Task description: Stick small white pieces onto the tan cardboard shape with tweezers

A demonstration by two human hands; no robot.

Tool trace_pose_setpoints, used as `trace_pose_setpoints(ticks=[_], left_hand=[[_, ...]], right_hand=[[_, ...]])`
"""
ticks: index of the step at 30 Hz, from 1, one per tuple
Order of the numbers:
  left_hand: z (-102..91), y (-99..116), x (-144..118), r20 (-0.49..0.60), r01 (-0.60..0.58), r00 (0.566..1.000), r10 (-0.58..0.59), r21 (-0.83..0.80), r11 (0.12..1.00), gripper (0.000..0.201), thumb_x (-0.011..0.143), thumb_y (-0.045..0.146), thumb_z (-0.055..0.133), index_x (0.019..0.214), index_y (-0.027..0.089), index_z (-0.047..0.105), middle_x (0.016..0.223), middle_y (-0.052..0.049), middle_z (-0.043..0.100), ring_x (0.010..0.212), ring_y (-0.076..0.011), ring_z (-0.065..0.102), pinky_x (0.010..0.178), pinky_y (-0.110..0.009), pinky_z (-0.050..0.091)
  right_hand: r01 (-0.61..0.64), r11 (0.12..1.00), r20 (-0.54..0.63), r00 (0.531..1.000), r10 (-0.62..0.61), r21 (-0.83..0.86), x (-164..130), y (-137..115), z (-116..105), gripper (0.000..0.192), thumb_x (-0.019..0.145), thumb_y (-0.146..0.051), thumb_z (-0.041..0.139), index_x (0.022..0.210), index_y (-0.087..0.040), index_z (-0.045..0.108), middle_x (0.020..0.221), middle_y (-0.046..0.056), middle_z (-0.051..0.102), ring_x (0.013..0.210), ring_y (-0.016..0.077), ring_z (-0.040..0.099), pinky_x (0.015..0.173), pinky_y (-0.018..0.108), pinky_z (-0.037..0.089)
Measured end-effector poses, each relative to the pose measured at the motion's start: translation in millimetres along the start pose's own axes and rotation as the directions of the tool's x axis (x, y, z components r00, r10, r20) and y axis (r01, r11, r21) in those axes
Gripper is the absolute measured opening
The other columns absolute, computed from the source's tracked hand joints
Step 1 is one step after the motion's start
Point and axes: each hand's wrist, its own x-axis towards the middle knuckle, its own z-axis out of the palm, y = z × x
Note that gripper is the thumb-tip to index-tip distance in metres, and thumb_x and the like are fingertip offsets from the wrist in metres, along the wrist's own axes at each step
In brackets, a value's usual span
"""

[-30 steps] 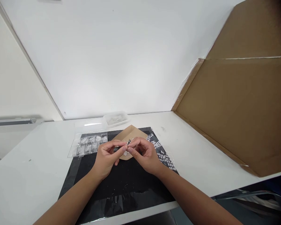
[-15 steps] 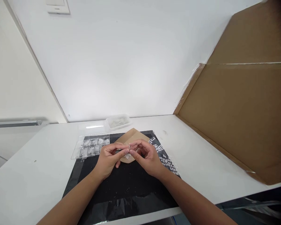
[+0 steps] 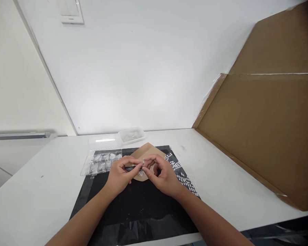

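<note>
My left hand and my right hand meet over a tan, angular tray. Thumb and fingers of each are pinched close together, fingertips nearly touching. Whatever they pinch is too small and too covered to name. A dark patch shows between my left thumb and forefinger, and I cannot tell whether it is a held thing or the mat behind. Small whitish pieces lie in the tray under my fingertips. The tray rests on a black mat.
Left of the tray stands a clear compartment box with its lid open, holding whitish pieces. Behind it is a translucent tub. Rows of small white pieces lie on the mat's right side. A cardboard panel stands at the right.
The view has shifted slightly, so everything sits a little lower and further right. Both hands stay together over the tray, with only small finger movements.
</note>
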Motion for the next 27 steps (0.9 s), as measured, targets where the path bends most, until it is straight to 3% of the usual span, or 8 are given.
trace_pose_setpoints(ticks=[5,9,12,15,20,27], left_hand=[[-31.4,2.2,15.4,-0.078,-0.120,0.985,0.152,0.318,0.941,0.017,0.088,0.038,0.069,0.094,0.024,0.077,0.094,-0.004,0.075,0.073,-0.0182,0.068,0.062,-0.028,0.054],[-70.8,-6.4,28.4,0.022,-0.270,0.944,0.329,0.622,0.734,0.017,0.088,0.030,0.065,0.099,0.023,0.075,0.094,-0.005,0.075,0.096,-0.0245,0.065,0.085,-0.036,0.052],[-87.5,-15.6,31.8,0.092,-0.259,0.953,0.289,0.741,0.620,0.020,0.090,0.029,0.060,0.103,0.023,0.073,0.095,-0.005,0.074,0.098,-0.0250,0.062,0.082,-0.036,0.051],[-90.8,-20.6,31.4,0.144,-0.253,0.962,0.232,0.786,0.564,0.018,0.091,0.028,0.057,0.095,0.023,0.073,0.094,-0.005,0.074,0.097,-0.0253,0.060,0.077,-0.034,0.050],[-89.0,-20.4,30.1,0.307,-0.357,0.933,0.185,0.747,0.561,0.015,0.090,0.026,0.058,0.093,0.024,0.072,0.095,-0.005,0.074,0.097,-0.0247,0.061,0.078,-0.034,0.049],[-89.0,-19.6,30.5,0.375,-0.397,0.912,0.165,0.709,0.582,0.014,0.090,0.024,0.059,0.087,0.023,0.072,0.089,-0.005,0.072,0.092,-0.0237,0.061,0.082,-0.035,0.049]], right_hand=[[-0.029,1.000,-0.039,0.999,0.029,-0.012,-1.0,3.4,-1.7,0.035,0.094,-0.033,0.065,0.124,-0.024,0.050,0.096,0.005,0.069,0.073,0.0161,0.064,0.049,0.024,0.043],[-0.033,0.999,-0.062,0.998,0.031,-0.021,-1.7,4.9,-3.4,0.036,0.095,-0.035,0.063,0.126,-0.025,0.047,0.097,0.005,0.068,0.064,0.0135,0.058,0.048,0.025,0.044],[-0.014,0.999,-0.064,0.998,0.012,-0.032,-2.5,5.6,-3.9,0.037,0.096,-0.035,0.062,0.127,-0.026,0.045,0.098,0.004,0.067,0.057,0.0116,0.052,0.049,0.026,0.043],[0.007,0.999,-0.055,0.998,-0.009,-0.036,-3.0,6.3,-4.0,0.037,0.096,-0.034,0.061,0.128,-0.026,0.044,0.098,0.004,0.066,0.060,0.0124,0.053,0.052,0.027,0.045],[0.011,0.999,-0.048,0.999,-0.014,-0.052,-2.1,8.5,-5.1,0.036,0.096,-0.033,0.061,0.127,-0.026,0.045,0.097,0.004,0.065,0.062,0.0129,0.053,0.053,0.027,0.045],[0.014,0.996,-0.050,0.999,-0.018,-0.086,0.8,12.9,-6.7,0.034,0.097,-0.034,0.059,0.127,-0.025,0.045,0.095,0.003,0.064,0.054,0.0101,0.046,0.050,0.026,0.043]])
